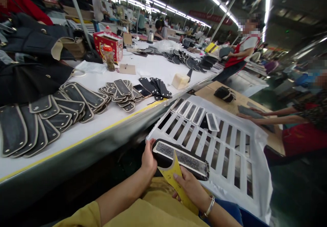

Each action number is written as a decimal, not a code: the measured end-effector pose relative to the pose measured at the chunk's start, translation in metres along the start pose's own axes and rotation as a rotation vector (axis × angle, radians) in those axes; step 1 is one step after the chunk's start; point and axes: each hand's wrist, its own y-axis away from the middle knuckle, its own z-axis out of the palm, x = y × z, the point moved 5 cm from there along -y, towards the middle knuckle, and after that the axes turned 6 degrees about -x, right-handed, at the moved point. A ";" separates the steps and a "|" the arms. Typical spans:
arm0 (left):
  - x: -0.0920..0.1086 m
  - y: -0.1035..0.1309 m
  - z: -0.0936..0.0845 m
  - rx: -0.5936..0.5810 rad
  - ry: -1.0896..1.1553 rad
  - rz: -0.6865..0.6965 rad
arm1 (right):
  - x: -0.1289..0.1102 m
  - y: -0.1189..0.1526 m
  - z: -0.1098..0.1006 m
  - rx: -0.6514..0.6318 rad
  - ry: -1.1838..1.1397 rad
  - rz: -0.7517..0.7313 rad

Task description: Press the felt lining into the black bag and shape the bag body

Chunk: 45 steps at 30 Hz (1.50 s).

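My left hand (149,159) grips the left end of a long black panel (182,159), its fingers partly hidden behind it. The panel has rounded corners, and a grey speckled strip with a pale border runs along its face. My right hand (191,185) is closed on a yellow sheet piece (170,176) with a curved, notched end. The yellow piece overlaps the panel's lower edge in view; whether they touch I cannot tell. Just beyond the panel is a white slotted rack (224,152), with several pale-edged dark pieces (198,115) lying on its far part.
The white table (102,128) on the left bears overlapping black pieces with pale trim (63,108), a phone (142,90), black straps (158,88), a yellowish block (180,80) and a jar (109,58). At right, a co-worker's hands (249,114) rest on a brown board (245,108).
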 end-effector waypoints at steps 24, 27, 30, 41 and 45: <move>0.003 -0.016 -0.011 -0.556 0.111 -0.358 | 0.009 -0.063 0.083 -0.033 -0.494 0.088; 0.007 -0.018 -0.013 -0.582 0.088 -0.360 | 0.004 -0.066 0.094 -0.097 -0.609 0.095; 0.012 -0.025 -0.010 -0.623 0.020 -0.364 | 0.000 -0.069 0.099 -0.102 -0.698 0.081; 0.016 -0.033 0.005 -0.791 -0.167 -0.425 | 0.000 -0.081 0.105 -0.046 -0.859 0.027; 0.014 -0.034 0.005 -0.775 -0.252 -0.485 | -0.001 -0.080 0.103 -0.026 -0.889 0.053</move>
